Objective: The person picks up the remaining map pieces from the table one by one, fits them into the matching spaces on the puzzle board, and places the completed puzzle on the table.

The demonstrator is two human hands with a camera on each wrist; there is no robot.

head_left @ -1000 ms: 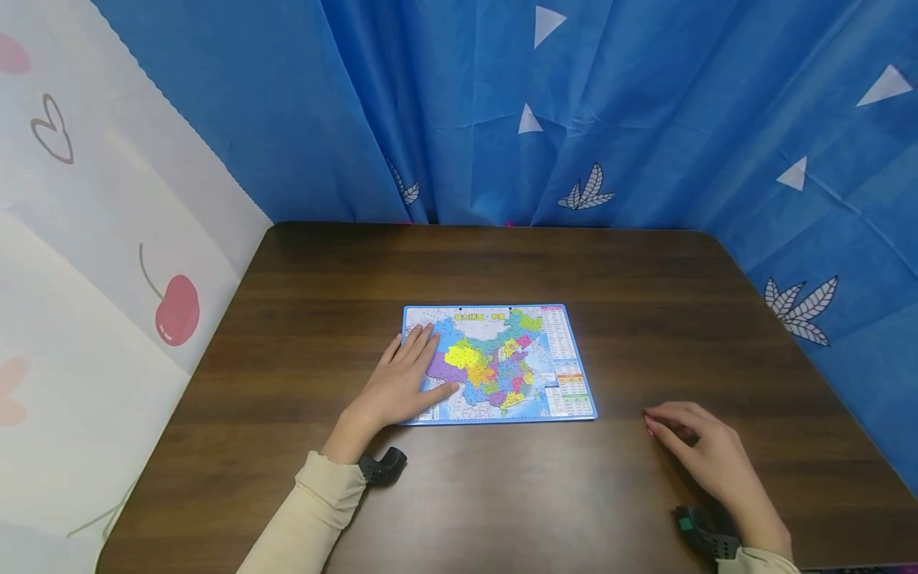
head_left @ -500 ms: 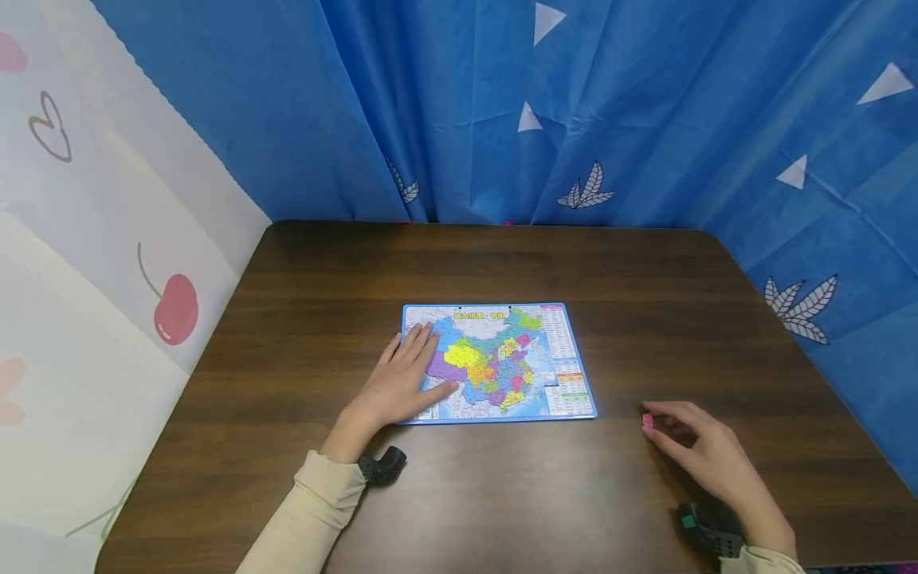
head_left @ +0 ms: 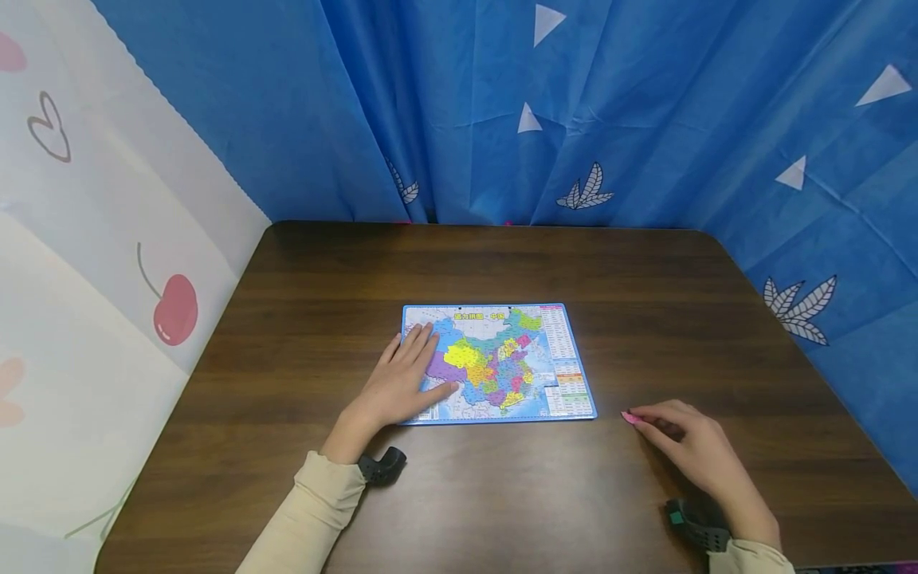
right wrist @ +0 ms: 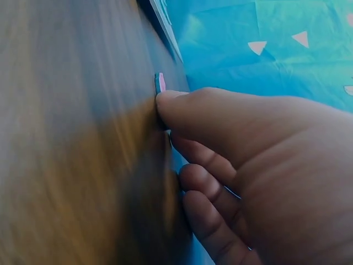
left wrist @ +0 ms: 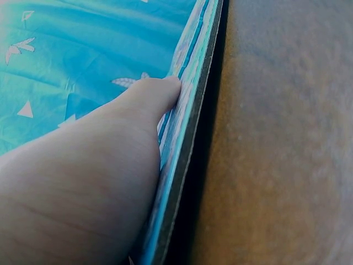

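Note:
A flat map puzzle board [head_left: 502, 351] with a blue border lies on the table, printed with a many-coloured map of China. My left hand [head_left: 402, 383] rests on the board's left side with its fingers spread. From the left wrist view, the thumb [left wrist: 160, 94] lies along the board near its edge [left wrist: 193, 121]. Right of the board, my right hand [head_left: 688, 442] pinches a small pink puzzle piece [head_left: 631, 418] between thumb and fingertips. In the right wrist view the piece [right wrist: 161, 83] pokes out past the thumb, close over the table; the rest of it is hidden.
The dark wooden table [head_left: 323, 279] has a blue curtain [head_left: 473, 119] behind it and along its right side. A white printed cloth [head_left: 93, 279] hangs at the left. Each wrist wears a black camera mount, as on the left wrist [head_left: 383, 466].
My right hand has moved a little to the left toward the board with the pink puzzle piece, which now shows more beyond the fingertips. The left hand and the board stay put.

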